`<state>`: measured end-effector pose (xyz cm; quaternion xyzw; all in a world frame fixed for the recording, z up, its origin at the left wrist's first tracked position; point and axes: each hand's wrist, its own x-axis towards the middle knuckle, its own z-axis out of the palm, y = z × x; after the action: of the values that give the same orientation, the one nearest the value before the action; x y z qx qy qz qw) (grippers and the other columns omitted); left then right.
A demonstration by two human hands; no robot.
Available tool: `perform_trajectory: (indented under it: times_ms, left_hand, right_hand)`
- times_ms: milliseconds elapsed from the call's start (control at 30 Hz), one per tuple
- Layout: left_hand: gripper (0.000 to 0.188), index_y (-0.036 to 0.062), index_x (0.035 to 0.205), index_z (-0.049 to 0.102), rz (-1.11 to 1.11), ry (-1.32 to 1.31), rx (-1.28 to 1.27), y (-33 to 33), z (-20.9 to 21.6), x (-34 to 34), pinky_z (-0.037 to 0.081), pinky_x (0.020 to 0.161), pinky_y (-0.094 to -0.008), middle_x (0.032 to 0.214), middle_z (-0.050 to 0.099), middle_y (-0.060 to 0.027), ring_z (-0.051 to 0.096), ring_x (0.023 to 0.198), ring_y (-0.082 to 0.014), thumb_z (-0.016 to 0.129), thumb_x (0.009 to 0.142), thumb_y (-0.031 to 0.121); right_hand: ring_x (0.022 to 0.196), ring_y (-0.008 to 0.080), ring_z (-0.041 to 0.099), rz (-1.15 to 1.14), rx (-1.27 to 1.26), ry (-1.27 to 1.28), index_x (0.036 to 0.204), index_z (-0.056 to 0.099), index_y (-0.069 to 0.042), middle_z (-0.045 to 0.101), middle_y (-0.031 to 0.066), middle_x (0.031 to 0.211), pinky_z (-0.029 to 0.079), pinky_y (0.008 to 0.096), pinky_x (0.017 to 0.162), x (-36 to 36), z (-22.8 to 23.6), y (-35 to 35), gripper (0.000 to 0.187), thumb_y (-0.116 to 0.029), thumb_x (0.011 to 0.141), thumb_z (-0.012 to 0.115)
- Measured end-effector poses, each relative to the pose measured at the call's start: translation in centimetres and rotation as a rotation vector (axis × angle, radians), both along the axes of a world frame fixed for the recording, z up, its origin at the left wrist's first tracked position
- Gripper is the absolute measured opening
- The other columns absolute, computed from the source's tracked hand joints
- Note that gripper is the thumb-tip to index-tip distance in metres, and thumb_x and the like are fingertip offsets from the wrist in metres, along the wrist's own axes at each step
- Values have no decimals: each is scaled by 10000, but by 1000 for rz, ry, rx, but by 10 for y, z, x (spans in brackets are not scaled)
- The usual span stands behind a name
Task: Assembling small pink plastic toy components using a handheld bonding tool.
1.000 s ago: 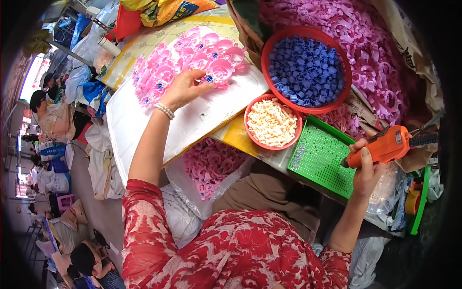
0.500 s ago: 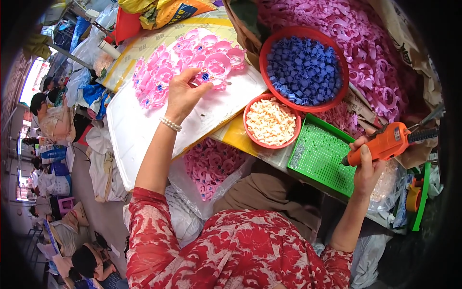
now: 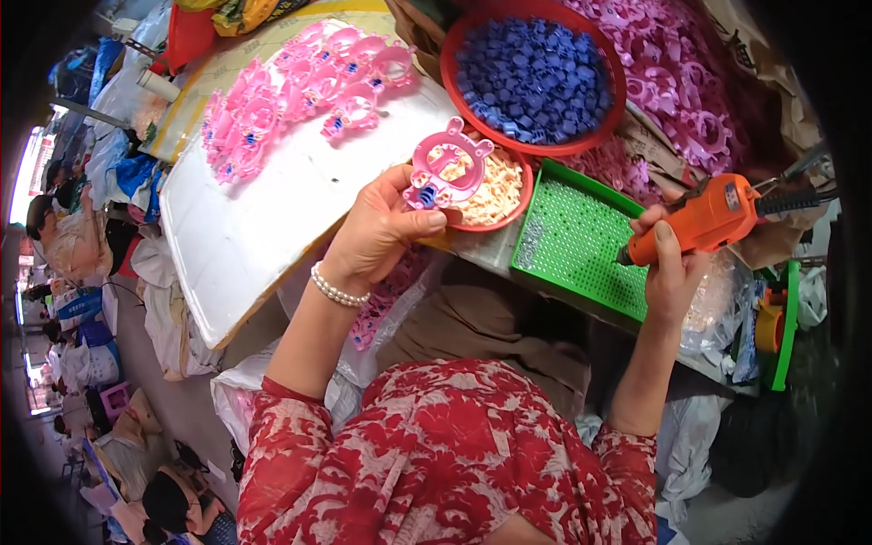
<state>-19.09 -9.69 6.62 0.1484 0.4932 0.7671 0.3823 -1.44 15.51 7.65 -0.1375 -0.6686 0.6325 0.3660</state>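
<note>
Has a white board [image 3: 245, 245] at left, with pink pieces [image 3: 313, 80] bunched across its far part. Pinches one pink frame [image 3: 447, 193] between thumb and fingers of the left hand [image 3: 381, 222], blocking part of a small red bowl [image 3: 525, 195] of cream bits [image 3: 498, 191]. Has a larger red bowl [image 3: 556, 148] of blue parts [image 3: 536, 77] just behind. Overlaps a green tray [image 3: 581, 292] with the right hand [image 3: 674, 263], curled around an orange screwdriver [image 3: 701, 221].

Grey floor [image 3: 184, 407] stretches left toward bright openings [image 3: 25, 184].

Frame [image 3: 443, 191] left of power screwdriver [image 3: 699, 222]
</note>
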Motion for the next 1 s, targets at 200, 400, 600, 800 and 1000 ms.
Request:
perform_trajectory:
  times_ms: [200, 400, 600, 800, 1000]
  left_hand:
    - [470, 3, 1165, 473, -191, -204, -11, 31, 6, 43, 528, 684, -235, 982, 617, -77, 647, 827, -155, 682, 745, -15]
    - [349, 2, 1029, 486, -216, -176, -7, 76, -3, 71, 534, 671, -233, 919, 609, -75, 643, 808, -156, 679, 743, -48]
    - [323, 10, 1000, 455, -218, -130, 15, 94, -5, 91, 538, 668, -237, 888, 596, -68, 643, 793, -162, 668, 763, -42]
    - [321, 10, 996, 442, -220, -122, 6, 99, -8, 98, 538, 644, -238, 879, 605, -91, 647, 766, -165, 666, 770, -37]
    - [384, -11, 1042, 436, -217, -98, -20, 96, -10, 99, 529, 647, -238, 911, 608, -125, 640, 763, -161, 690, 754, -7]
  right_hand:
    - [756, 152, 566, -10, -11, -19, 1178, 425, 37, 574, 93, 865, 479, 283, 685, 5, -1, 0, 399, -102, 829, 560]
    - [636, 91, 541, 98, 42, -41, 1093, 464, 23, 559, 41, 759, 431, 210, 541, 2, 12, -10, 394, -26, 754, 660]
    - [645, 73, 548, -2, 80, -70, 1076, 503, 13, 576, 24, 765, 438, 195, 540, 7, 12, -8, 400, 10, 730, 704]
    - [650, 63, 549, -60, 154, -86, 1060, 525, 7, 587, 16, 783, 441, 193, 543, 10, 10, -4, 364, 13, 737, 692]
    - [630, 63, 548, -56, 139, -89, 1049, 526, 12, 589, 21, 768, 439, 193, 526, 12, 12, -1, 355, 23, 732, 687]
